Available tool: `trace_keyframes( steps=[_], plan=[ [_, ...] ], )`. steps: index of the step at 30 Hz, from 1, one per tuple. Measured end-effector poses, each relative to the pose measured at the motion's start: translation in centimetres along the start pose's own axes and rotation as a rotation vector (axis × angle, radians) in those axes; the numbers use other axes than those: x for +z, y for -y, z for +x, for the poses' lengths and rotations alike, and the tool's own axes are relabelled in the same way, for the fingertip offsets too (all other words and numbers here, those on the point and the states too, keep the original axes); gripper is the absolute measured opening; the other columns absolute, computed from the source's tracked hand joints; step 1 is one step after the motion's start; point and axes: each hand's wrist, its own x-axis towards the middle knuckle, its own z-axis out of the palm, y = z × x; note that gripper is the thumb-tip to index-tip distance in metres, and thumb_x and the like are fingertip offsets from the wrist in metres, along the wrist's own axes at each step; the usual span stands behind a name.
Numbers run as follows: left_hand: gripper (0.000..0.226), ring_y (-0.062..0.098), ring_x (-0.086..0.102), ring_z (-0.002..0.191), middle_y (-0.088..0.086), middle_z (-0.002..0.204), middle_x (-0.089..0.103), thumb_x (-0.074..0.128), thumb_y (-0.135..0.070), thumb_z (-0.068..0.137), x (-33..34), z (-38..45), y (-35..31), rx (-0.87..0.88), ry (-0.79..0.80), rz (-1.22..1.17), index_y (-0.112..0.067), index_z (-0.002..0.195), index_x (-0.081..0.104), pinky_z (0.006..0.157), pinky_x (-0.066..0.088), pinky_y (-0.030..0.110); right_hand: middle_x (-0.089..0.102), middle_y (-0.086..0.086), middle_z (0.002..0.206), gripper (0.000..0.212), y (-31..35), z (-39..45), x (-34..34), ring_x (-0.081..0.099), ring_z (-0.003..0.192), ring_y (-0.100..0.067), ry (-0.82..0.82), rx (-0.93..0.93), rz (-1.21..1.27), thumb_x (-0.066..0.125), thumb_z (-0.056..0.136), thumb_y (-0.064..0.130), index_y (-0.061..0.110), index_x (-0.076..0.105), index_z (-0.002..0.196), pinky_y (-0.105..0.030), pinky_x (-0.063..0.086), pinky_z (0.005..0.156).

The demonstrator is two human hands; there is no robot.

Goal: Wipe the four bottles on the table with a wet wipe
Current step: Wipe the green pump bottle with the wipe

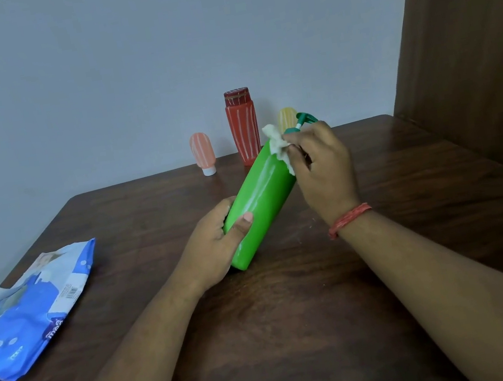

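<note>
A large green pump bottle (258, 202) is held tilted above the table, its dark green pump head pointing away from me. My left hand (219, 244) grips the bottle's lower end, thumb across its front. My right hand (322, 166) pinches a crumpled white wet wipe (277, 145) against the bottle's shoulder, just below the pump. At the back of the table stand a tall red bottle (243, 127), a small pink bottle (203, 156) resting on its white cap, and a small yellow bottle (286, 119), partly hidden behind the wipe and pump.
A blue wet-wipe pack (28, 311) lies at the table's left edge with a white wipe sticking out of its opening. The dark wooden table (296, 315) meets a pale wall at the back. A brown wooden panel (469, 57) rises on the right.
</note>
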Motion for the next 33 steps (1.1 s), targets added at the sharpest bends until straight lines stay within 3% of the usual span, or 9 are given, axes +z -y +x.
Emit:
trace_keyframes(
  steps=[4,8,12,17,22,26,31,33],
  plan=[
    [0.026,0.002,0.066,0.091,-0.019,0.099,0.069,0.050,-0.055,0.091,-0.2,0.1,0.3,-0.026,-0.012,-0.026,-0.044,0.114,0.057,0.073,0.051,0.019,0.060,-0.010,0.095,0.017,0.5,-0.7,0.6,0.058,0.087,-0.021,0.167,-0.163,-0.033,0.063,0.090,0.000,0.001,0.073,0.104,-0.028,0.049,0.075],
    [0.023,0.001,0.065,0.091,-0.016,0.101,0.069,0.051,-0.050,0.097,0.0,0.0,0.3,-0.002,-0.001,0.004,-0.042,0.117,0.057,0.071,0.049,0.015,0.061,-0.011,0.100,0.017,-0.1,-0.1,0.1,0.060,0.093,-0.021,0.031,-0.047,-0.019,0.062,0.091,-0.001,0.002,0.073,0.104,-0.027,0.050,0.081],
    [0.032,0.003,0.066,0.088,-0.015,0.098,0.070,0.050,-0.052,0.093,-0.1,0.1,0.4,-0.003,-0.029,-0.020,-0.036,0.120,0.059,0.071,0.049,0.018,0.060,-0.013,0.089,0.017,1.1,-0.8,0.5,0.058,0.080,-0.024,0.179,-0.222,-0.072,0.065,0.086,-0.006,-0.001,0.073,0.101,-0.035,0.051,0.067],
    [0.028,0.001,0.065,0.091,-0.011,0.103,0.069,0.051,-0.048,0.097,0.0,0.0,0.2,0.019,-0.007,0.003,-0.034,0.121,0.057,0.070,0.048,0.013,0.061,-0.014,0.096,0.018,0.3,-0.1,0.2,0.060,0.086,-0.026,0.068,-0.137,-0.090,0.062,0.089,-0.004,0.000,0.073,0.103,-0.034,0.054,0.074],
    [0.024,0.005,0.067,0.087,-0.012,0.097,0.071,0.052,-0.051,0.093,-0.1,0.1,0.4,-0.012,-0.027,-0.030,-0.040,0.114,0.059,0.070,0.051,0.021,0.059,-0.013,0.086,0.017,1.4,-0.5,0.7,0.055,0.076,-0.024,0.267,-0.367,-0.125,0.060,0.087,0.001,0.000,0.073,0.098,-0.034,0.048,0.062],
    [0.023,-0.002,0.064,0.087,-0.013,0.098,0.069,0.053,-0.045,0.099,0.0,0.1,0.2,0.018,-0.019,0.006,-0.035,0.118,0.058,0.068,0.046,0.012,0.059,-0.016,0.090,0.018,0.1,0.2,0.1,0.058,0.079,-0.027,0.090,-0.203,-0.134,0.057,0.091,0.002,-0.002,0.072,0.099,-0.036,0.051,0.067],
    [0.032,0.004,0.067,0.088,-0.011,0.101,0.070,0.049,-0.052,0.093,-0.1,0.0,0.4,0.006,-0.030,0.003,-0.035,0.119,0.058,0.071,0.053,0.024,0.057,-0.013,0.083,0.013,1.5,-0.7,0.5,0.051,0.074,-0.022,0.259,-0.394,-0.144,0.067,0.085,-0.002,-0.001,0.072,0.096,-0.030,0.045,0.062],
    [0.032,0.002,0.065,0.090,-0.013,0.102,0.069,0.049,-0.051,0.093,0.0,0.0,0.4,0.030,-0.025,0.026,-0.035,0.120,0.058,0.072,0.050,0.020,0.057,-0.015,0.085,0.012,0.8,0.0,0.4,0.054,0.075,-0.026,0.175,-0.317,-0.149,0.062,0.086,0.001,-0.002,0.071,0.094,-0.037,0.050,0.061]
  ],
)
